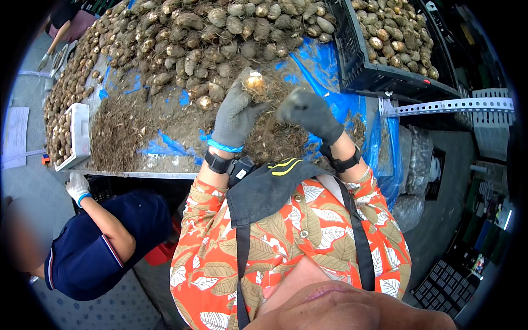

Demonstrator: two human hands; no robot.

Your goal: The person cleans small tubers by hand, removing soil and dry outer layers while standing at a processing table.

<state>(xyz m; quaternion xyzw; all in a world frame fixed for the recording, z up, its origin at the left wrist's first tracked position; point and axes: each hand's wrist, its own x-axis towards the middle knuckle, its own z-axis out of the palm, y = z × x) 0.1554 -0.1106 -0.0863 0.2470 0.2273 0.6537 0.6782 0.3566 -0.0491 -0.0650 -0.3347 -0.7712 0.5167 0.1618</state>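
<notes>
**Tuber point(254, 81) in left hand point(235, 116)**

The left fingers are closed around the tuber, pale patch showing, above the worktop point(157, 164). The right hand point(312, 114) is just beside it, fingers curled; blur makes it hard to tell whether they grip anything. Loose roots point(275, 140) lie below, a pile point(234, 27) beyond, a crate point(385, 85) right.
</notes>
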